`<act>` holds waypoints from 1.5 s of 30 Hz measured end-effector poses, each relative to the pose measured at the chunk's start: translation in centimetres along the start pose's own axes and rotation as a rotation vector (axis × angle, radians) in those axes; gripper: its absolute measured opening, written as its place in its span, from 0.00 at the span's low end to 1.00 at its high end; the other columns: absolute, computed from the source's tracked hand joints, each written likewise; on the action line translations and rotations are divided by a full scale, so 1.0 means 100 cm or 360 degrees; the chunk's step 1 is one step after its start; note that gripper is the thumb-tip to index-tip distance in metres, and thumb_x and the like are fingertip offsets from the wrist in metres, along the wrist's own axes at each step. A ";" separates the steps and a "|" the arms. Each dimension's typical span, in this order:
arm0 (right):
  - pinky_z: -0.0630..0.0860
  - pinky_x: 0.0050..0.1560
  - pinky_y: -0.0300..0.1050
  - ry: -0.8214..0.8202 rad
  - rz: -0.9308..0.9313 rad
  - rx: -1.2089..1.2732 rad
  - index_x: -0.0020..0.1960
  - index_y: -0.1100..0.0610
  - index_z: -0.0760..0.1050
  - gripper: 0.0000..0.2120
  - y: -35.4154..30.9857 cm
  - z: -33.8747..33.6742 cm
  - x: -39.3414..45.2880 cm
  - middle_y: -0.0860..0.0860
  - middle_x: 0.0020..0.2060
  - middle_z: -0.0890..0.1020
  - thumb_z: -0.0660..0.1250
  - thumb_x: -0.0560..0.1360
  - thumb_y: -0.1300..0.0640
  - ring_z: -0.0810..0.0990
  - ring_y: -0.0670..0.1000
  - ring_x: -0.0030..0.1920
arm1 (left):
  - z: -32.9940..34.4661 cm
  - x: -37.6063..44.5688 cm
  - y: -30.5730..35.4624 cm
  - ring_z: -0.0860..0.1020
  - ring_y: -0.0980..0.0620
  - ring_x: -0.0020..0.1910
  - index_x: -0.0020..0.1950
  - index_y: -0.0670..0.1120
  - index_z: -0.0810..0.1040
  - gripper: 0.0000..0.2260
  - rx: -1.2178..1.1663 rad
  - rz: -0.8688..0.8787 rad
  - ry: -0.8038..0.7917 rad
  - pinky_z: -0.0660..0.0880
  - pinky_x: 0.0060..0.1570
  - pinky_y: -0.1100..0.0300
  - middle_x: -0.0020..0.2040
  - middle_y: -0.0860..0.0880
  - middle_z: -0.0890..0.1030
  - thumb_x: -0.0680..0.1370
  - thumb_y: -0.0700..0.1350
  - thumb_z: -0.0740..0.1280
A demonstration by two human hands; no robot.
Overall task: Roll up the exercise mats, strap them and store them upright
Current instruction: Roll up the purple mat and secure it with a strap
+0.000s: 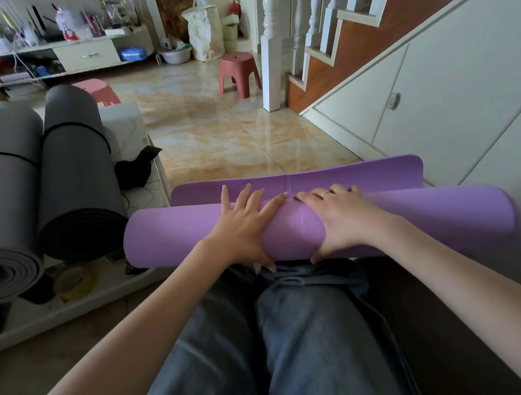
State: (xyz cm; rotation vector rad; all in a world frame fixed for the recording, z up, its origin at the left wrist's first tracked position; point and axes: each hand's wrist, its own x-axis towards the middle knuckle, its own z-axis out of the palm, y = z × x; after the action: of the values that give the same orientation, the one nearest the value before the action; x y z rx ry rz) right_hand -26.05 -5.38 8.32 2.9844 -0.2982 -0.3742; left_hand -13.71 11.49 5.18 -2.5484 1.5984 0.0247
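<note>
A purple exercise mat [176,235] lies across my knees, rolled almost to its end, with a short flat flap [372,173] still lying beyond the roll. My left hand [245,222] presses on top of the roll with fingers spread, thumb under the near side. My right hand [341,217], wearing a ring, lies over the roll just right of centre, fingers draped over the far side and thumb below. Two grey rolled mats [74,183] [5,192] lie side by side on the left, each bound by a thin black strap.
A black strap or cloth [137,167] lies on the white low table [77,303] beside the grey mats, with a tape roll [76,282] near its front. Two red stools [239,71] [99,91] stand on the tiled floor. A staircase and white cabinet panels run along the right.
</note>
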 end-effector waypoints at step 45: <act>0.69 0.36 0.45 0.0271 0.0267 0.0724 0.36 0.52 0.73 0.29 0.033 0.009 0.016 0.46 0.36 0.76 0.56 0.66 0.25 0.75 0.50 0.39 | -0.036 0.050 0.033 0.67 0.51 0.68 0.73 0.59 0.65 0.36 -0.0988 0.0092 -0.0626 0.63 0.61 0.59 0.70 0.55 0.69 0.68 0.69 0.69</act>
State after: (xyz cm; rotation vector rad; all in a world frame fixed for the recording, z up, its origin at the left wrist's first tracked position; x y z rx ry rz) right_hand -25.32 -9.01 7.51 3.3628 -0.6937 -0.0327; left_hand -14.68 5.18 8.02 -2.6474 1.6809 1.1120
